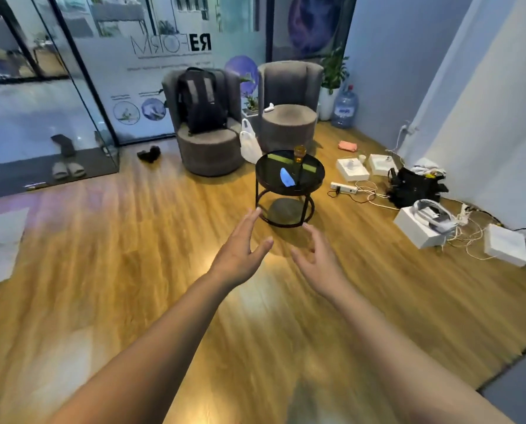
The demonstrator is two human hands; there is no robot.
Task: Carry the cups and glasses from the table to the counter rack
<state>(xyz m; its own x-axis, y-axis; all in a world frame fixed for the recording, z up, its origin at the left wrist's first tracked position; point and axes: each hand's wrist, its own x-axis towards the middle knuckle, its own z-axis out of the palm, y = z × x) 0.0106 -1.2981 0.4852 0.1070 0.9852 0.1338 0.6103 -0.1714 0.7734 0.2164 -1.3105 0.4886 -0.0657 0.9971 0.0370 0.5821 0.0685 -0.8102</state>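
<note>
On the far edge of the round black table point(263, 175) stands an amber glass point(300, 154), upright, well ahead of me; my left hand point(240, 250) and right hand point(318, 261) reach out empty, fingers spread, the right nearer its side.

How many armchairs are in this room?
2. One grey armchair stands left of the round table, with a black backpack on its seat. The other stands behind the table. More may be out of view.
</note>
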